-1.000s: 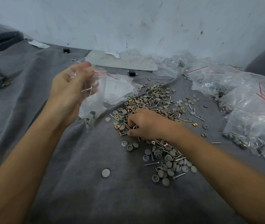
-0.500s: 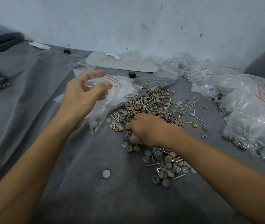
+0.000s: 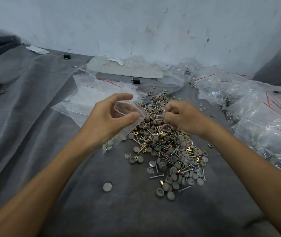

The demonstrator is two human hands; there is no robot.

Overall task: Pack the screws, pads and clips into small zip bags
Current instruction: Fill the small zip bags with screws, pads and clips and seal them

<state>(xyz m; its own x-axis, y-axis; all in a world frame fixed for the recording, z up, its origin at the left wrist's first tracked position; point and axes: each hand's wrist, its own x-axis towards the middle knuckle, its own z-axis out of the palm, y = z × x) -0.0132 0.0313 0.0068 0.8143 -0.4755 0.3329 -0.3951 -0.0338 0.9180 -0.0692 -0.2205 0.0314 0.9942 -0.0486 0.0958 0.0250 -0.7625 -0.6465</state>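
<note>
Grey pads (image 3: 168, 186), gold clips (image 3: 162, 133), grey cloth (image 3: 33, 134)

left hand (image 3: 109, 117): holds zip bag (image 3: 127, 109) | right hand (image 3: 183, 117): pinches screws (image 3: 164, 110)

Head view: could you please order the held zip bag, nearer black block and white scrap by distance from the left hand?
1. zip bag: gripped in the left hand.
2. black block: beyond the empty bags, centre.
3. white scrap: far left, by the wall.

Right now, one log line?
left hand: holds zip bag open | right hand: pinches screws beside bag mouth | pile: on grey cloth
</note>
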